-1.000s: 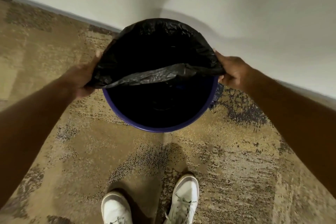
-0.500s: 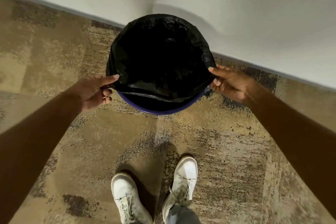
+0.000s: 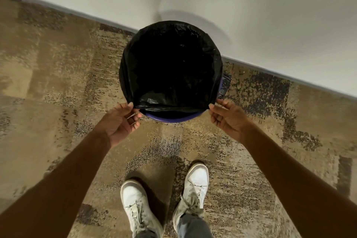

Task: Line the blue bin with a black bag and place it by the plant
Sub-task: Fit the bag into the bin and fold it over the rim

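Note:
The round blue bin (image 3: 170, 118) stands on the carpet close to the wall. A black bag (image 3: 172, 67) lies inside it and is folded over most of the rim; only the near arc of blue rim shows. My left hand (image 3: 121, 121) pinches the bag's near edge at its left corner. At the right corner of that same edge, my right hand (image 3: 228, 118) pinches the bag. The edge runs taut between the two hands, just inside the near rim. No plant is in view.
A white wall (image 3: 251, 15) with a grey baseboard runs diagonally behind the bin. Patterned tan and dark carpet (image 3: 58, 83) covers the floor. My two white shoes (image 3: 164, 199) stand a short way in front of the bin.
My hands have slid along the rim from the bin's sides to its near side, drawing the bag's loose edge toward the near rim. Less blue rim shows now.

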